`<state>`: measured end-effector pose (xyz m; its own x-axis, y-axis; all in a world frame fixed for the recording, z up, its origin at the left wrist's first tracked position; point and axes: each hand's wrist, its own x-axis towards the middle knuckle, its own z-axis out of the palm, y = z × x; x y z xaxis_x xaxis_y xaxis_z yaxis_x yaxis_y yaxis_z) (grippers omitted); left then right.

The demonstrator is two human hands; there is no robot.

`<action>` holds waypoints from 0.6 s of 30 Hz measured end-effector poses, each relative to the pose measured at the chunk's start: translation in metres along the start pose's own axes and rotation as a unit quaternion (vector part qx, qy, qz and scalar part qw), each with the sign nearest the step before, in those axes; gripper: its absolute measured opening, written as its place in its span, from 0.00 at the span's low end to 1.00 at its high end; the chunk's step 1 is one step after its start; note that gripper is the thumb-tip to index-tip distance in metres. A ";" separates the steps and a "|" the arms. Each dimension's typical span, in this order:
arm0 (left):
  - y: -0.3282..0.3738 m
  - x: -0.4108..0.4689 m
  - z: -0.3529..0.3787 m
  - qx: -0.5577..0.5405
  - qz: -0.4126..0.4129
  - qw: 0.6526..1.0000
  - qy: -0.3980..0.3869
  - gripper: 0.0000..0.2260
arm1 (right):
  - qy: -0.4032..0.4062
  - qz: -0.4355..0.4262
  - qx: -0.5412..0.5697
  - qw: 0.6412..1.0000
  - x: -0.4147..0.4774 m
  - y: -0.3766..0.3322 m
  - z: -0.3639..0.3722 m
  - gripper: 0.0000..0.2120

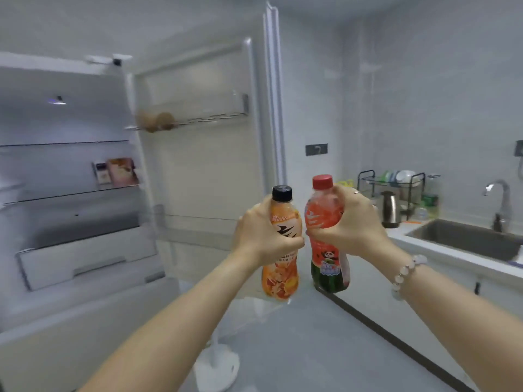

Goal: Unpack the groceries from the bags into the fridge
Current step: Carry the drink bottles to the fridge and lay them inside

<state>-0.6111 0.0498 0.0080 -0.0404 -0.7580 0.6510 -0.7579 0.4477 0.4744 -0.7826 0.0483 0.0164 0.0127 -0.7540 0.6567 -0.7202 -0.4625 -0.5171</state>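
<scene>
As the head view shows, my left hand (266, 236) is wrapped round the waist of the orange bottle (280, 278), my right hand (351, 222) round the red bottle (329, 267) just right of it, both upright near the open fridge (70, 123). Judged: full, moderately heavy, stiff plastic, slick labels; waist grip suits.

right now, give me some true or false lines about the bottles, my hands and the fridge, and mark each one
1. The left hand holds the orange bottle, which has a black cap. True.
2. The right hand is empty. False: its fingers are wrapped round the red bottle.
3. The fridge door is closed. False: it stands wide open.
4. A kettle stands near the sink. True.
5. The red bottle has no cap. False: a red cap is on it.
</scene>
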 end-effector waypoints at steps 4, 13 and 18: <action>-0.069 -0.011 -0.079 0.074 -0.082 0.992 0.059 0.18 | -0.050 -0.057 0.067 0.995 0.020 -0.070 0.071 0.30; -0.196 -0.043 -0.191 0.183 -0.187 0.958 0.119 0.23 | -0.150 -0.137 0.159 0.966 0.023 -0.182 0.227 0.31; -0.258 -0.046 -0.217 0.195 -0.230 0.945 0.130 0.25 | -0.183 -0.140 0.185 0.955 0.038 -0.217 0.296 0.33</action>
<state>-0.2724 0.0720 -0.0155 0.4740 -0.6651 0.5770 -0.8408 -0.1473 0.5209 -0.4208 -0.0178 -0.0088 0.4600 -0.6580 0.5962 -0.3595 -0.7520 -0.5526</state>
